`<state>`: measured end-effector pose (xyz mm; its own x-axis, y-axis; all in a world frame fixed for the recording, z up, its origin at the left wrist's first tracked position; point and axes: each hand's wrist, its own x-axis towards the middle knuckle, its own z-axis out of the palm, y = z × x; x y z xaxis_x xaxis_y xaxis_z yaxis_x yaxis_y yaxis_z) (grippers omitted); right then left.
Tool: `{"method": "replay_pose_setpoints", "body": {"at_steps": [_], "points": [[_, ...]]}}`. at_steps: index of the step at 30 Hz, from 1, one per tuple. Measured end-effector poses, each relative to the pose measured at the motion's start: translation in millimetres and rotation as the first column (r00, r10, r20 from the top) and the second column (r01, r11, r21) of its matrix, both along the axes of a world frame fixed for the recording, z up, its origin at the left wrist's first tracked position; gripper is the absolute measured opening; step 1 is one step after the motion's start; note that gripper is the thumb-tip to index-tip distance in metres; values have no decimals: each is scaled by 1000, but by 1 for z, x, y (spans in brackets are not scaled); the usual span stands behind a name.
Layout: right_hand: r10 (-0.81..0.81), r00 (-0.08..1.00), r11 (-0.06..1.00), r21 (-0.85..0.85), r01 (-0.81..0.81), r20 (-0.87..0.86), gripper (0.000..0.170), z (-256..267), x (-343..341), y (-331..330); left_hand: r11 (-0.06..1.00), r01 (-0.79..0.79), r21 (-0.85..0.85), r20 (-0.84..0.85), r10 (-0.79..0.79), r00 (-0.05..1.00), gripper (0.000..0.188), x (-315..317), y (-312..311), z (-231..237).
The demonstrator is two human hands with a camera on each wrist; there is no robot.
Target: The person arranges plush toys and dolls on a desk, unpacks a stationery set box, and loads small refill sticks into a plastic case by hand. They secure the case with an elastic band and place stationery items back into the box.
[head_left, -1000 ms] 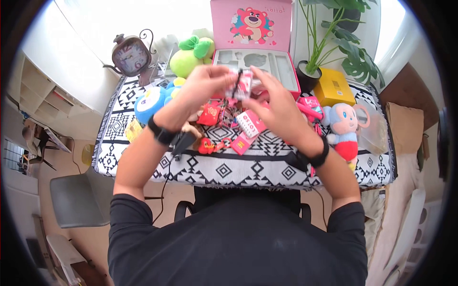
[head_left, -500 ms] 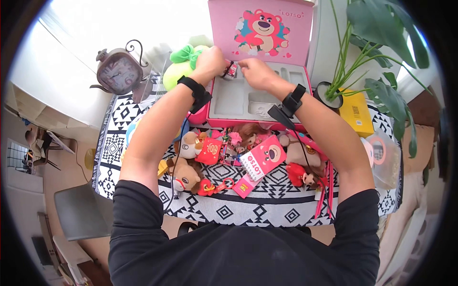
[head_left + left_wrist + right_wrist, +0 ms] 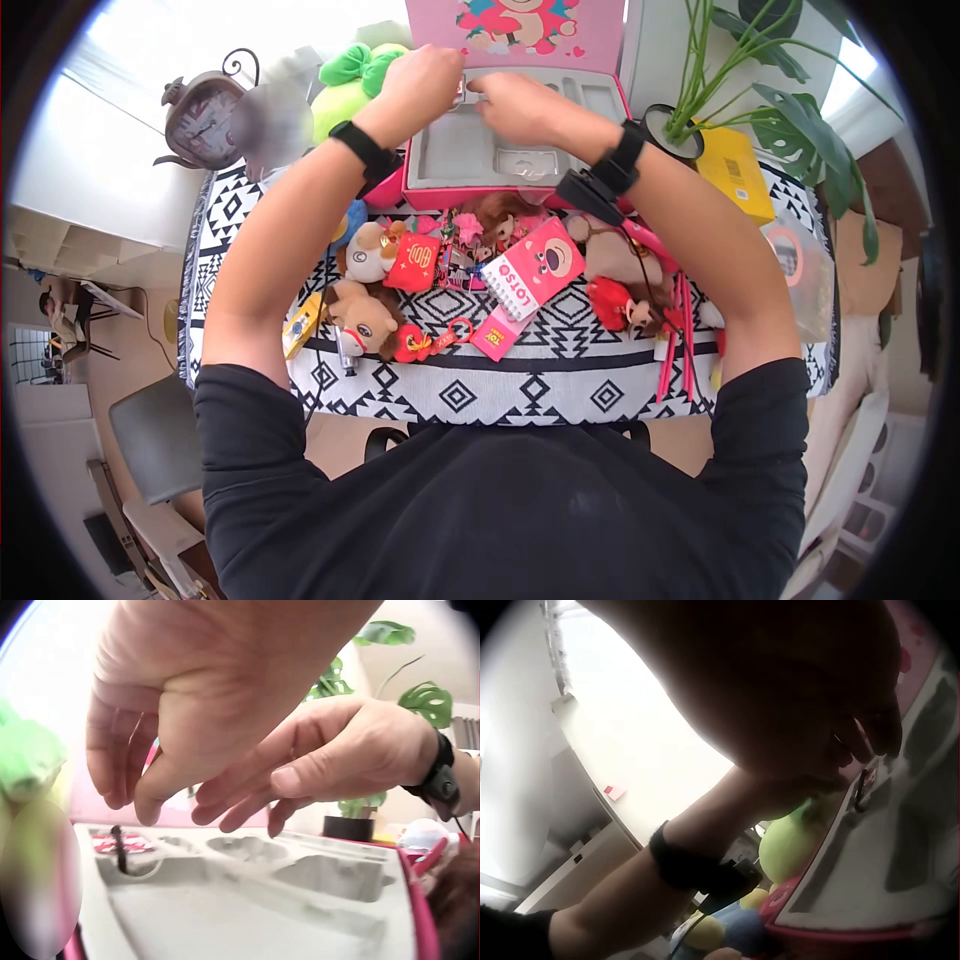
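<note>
A small red-and-white item with a black band sits in a corner recess of the pale grey insert of a pink box. Above that recess my left hand hangs with loosely bent fingers and nothing between them. My right hand is beside it over the insert, its fingers loosely extended and holding nothing in the left wrist view. Both hands are apart from the item there. The raised lid carries a pink bear picture.
In front of the box lie a LOTSO notepad, a red pouch, a brown plush and pink sticks. A green plush and a clock stand left, a potted plant and yellow box right.
The banded item, held between both hands a second ago, has gone into the box insert's far left corner. Both hands have let go of it. The head view has also shifted.
</note>
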<state>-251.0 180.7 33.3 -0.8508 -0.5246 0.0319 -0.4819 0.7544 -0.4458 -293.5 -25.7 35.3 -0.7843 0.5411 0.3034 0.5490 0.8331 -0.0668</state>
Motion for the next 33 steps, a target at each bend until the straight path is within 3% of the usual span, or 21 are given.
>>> {"method": "replay_pose_setpoints", "body": {"at_steps": [2, 4, 5, 6, 10, 11, 12, 14, 16, 18, 20, 22, 24, 25, 26, 29, 30, 32, 33], "points": [[-2, 999, 1000, 21, 3, -52, 47, 14, 23, 12, 999, 31, -23, -71, -33, 997, 12, 34, 6, 16], [-4, 995, 999, 43, 8, -103, 46, 21, 49, 28, 993, 96, -71, 53, -92, 994, 16, 82, 13, 36], [28, 982, 999, -26, -34, -189, 46, 22, 62, 38, 991, 81, -107, 111, -69, 991, 24, 104, 17, 41], [54, 959, 993, -91, -82, -277, 45, 23, 76, 46, 980, 176, -89, 73, -170, 983, 26, 118, 13, 34], [29, 964, 987, -148, -70, -263, 43, 40, 156, 59, 987, 132, -88, 420, -83, 903, 36, 198, 30, 41], [17, 976, 982, -182, -58, -219, 42, 39, 174, 60, 987, 160, -17, 441, -136, 887, 42, 210, 27, 33], [6, 985, 975, -216, -44, -174, 41, 38, 192, 60, 977, 212, -36, 484, -168, 859, 48, 217, 24, 29], [86, 995, 948, -302, -97, -48, 43, 32, 217, 61, 991, 114, -74, 499, -62, 864, 54, 233, 29, 19], [-46, 999, 993, -108, 44, -15, 47, 16, 241, 60, 994, 88, -57, 480, -50, 876, 54, 242, 33, 11], [-40, 998, 998, -50, 38, -51, 49, -5, 254, 63, 997, 64, -43, 458, -37, 888, 54, 243, 35, 0], [2, 976, 987, -156, -37, -217, 51, -36, 254, 69, 998, -6, 69, 476, -27, 879, 55, 237, 32, -14], [-10, 990, 993, -120, -7, -141, 55, -34, 255, 71, 992, -48, 117, 527, -21, 850, 48, 229, 30, -18], [-48, 954, 988, -156, 1, -297, 61, -30, 259, 71, 969, -20, 246, 631, -145, 762, 42, 224, 27, -18], [-67, 902, 979, -203, -23, -427, 59, -40, 251, 70, 963, -16, 269, 612, -158, 775, 35, 226, 28, -11], [-67, 902, 978, -205, -25, -427, 59, -33, 248, 70, 963, -18, 267, 613, -156, 775, 35, 226, 28, -2], [-123, 978, 957, -280, 72, -168, 28, -6, 240, 66, 880, -6, 474, 580, -307, 755, 25, 217, 19, 30], [-124, 978, 957, -281, 73, -168, 28, -5, 233, 63, 832, -34, 553, 547, -332, 769, 37, 206, 13, 30], [-112, 992, 829, -555, 65, -51, 23, -1, 219, 55, 773, -130, 621, 538, -300, 788, 40, 197, 9, 53], [-151, 989, 806, -578, 129, 10, 25, 5, 211, 49, 756, -131, 642, 525, -309, 793, 42, 182, 4, 52]]}}
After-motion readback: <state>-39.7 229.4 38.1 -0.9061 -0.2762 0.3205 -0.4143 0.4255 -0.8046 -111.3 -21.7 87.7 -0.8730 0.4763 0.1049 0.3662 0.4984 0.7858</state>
